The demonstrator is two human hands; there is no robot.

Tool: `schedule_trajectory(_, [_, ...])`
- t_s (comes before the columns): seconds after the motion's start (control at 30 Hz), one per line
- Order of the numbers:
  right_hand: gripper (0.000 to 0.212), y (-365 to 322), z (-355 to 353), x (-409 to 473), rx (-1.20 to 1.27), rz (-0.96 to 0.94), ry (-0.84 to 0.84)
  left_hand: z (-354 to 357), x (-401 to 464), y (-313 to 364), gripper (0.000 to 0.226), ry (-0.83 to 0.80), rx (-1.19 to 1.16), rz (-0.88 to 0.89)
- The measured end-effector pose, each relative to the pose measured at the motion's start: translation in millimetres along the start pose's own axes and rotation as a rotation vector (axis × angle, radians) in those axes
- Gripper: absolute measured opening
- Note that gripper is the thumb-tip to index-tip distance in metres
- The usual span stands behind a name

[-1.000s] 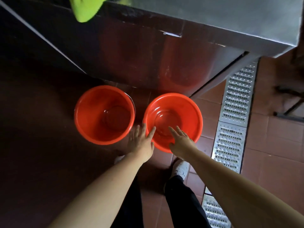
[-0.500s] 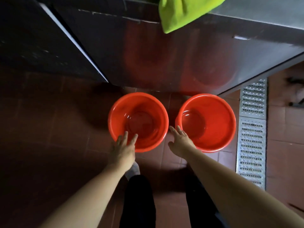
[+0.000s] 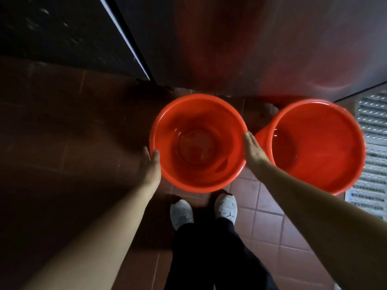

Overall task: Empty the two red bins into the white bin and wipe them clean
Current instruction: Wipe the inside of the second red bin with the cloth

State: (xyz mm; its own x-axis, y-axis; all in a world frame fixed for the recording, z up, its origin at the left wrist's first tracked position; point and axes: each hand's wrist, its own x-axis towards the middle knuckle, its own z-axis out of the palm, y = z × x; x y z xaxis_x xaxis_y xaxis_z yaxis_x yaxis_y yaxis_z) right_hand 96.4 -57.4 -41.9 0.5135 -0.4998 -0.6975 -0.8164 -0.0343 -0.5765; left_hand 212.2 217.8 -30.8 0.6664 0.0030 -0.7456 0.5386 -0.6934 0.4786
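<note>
Now that both of my hands have moved onto one bin, I think the first lift is about to start. Half a second ago each hand was by a different bin. Now they sit on the two sides of the left red bin (image 3: 198, 143), so this is the one I will empty first.

From the head camera, my left hand (image 3: 149, 166) is on the left side of that bin. Its thumb rests on the rim and the fingers go down the outside wall. The fingers look mostly straight, pressing on the wall. My right hand (image 3: 252, 150) is flat against the right side of the same bin, fingers straight and pointing away from me, in the gap between the two bins. Neither hand curls round anything; they squeeze the bin from both sides.

The left red bin is in front of my white shoes (image 3: 204, 211) and has a little water at the bottom. It looks a bit higher than the other one, but I cannot tell if it is off the tiled floor (image 3: 261, 218). The right red bin (image 3: 318, 145) is just beside it, next to the metal drain grate (image 3: 372, 130), and also has some water in it. A shiny metal cabinet (image 3: 251, 42) stands behind both bins.

I cannot see the white bin or a cloth now, so I will have to turn and find them. The water could slosh, so I should lift slowly.
</note>
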Motion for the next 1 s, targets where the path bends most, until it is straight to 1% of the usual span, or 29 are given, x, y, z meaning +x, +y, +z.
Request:
schedule_trajectory(0.07, [0.07,5.5,-0.3,14.7,0.177,0.06,0.046,3.6,13.5,-2.9,0.068,-0.031,-0.185,-0.095])
schedule_trajectory(0.17, [0.074,4.1,-7.4,36.2,0.419,0.214,0.119,-2.0,29.7,-4.0,0.072,-0.059,-0.418,-0.203])
schedule_trajectory(0.23, [0.074,0.7,-15.9,41.7,0.547,0.295,0.076,-10.6,37.3,-3.2,0.076,-0.061,-0.531,-0.258])
schedule_trajectory(0.3, [0.075,-3.3,-25.1,42.8,0.606,0.367,0.016,-18.4,42.4,-1.6,0.083,-0.079,-0.601,-0.312])
schedule_trajectory(0.4, [0.081,-8.3,-35.0,37.5,0.623,0.452,-0.058,-28.8,40.2,-0.5,0.09,-0.089,-0.616,-0.373])
schedule_trajectory(0.5, [0.087,-16.9,-46.0,20.6,0.563,0.506,-0.122,-43.1,24.5,0.1,0.09,-0.08,-0.628,-0.394])
schedule_trajectory(0.67, [0.083,-47.7,-77.2,-30.2,0.513,0.557,-0.195,-76.5,-32.0,16.3,0.092,-0.085,-0.638,-0.445])
schedule_trajectory(0.87, [0.085,-101.7,-145.1,-141.2,0.484,0.528,-0.225,-129.4,-153.6,71.0,0.094,-0.089,-0.593,-0.42])
schedule_trajectory(1.0, [0.081,-124.4,-187.9,-229.0,0.501,0.467,-0.169,-161.7,-244.8,104.9,0.092,-0.111,-0.578,-0.351])
